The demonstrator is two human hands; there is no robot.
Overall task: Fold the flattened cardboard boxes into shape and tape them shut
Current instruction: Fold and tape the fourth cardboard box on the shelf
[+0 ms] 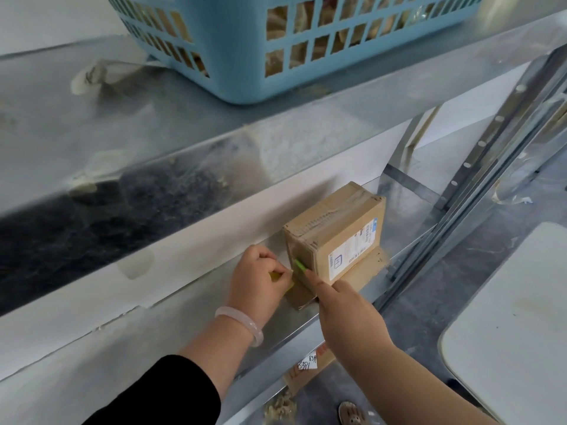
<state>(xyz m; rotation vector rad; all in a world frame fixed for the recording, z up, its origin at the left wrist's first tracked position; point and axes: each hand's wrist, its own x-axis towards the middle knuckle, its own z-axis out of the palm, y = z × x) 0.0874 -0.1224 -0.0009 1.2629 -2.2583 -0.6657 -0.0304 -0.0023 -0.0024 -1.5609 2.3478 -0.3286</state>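
Note:
A small brown cardboard box point(340, 228), folded up with clear tape across its top and a white label on its right face, stands on a flat piece of cardboard point(365, 269) on the lower metal shelf point(190, 326). My left hand point(260, 280) sits at the box's near left corner, its curled fingers holding a yellow-green object point(277, 276) that is mostly hidden. My right hand point(343, 305) points an extended forefinger at the same corner, its tip touching a green strip point(300, 265) on the box's edge.
A blue plastic basket point(245, 56) with brown items stands on the upper metal shelf point(92, 118). Shelf uprights point(478, 167) rise at the right. A white table top point(515, 326) lies at the lower right. More cardboard with a handwritten tag point(308, 363) shows below the shelf.

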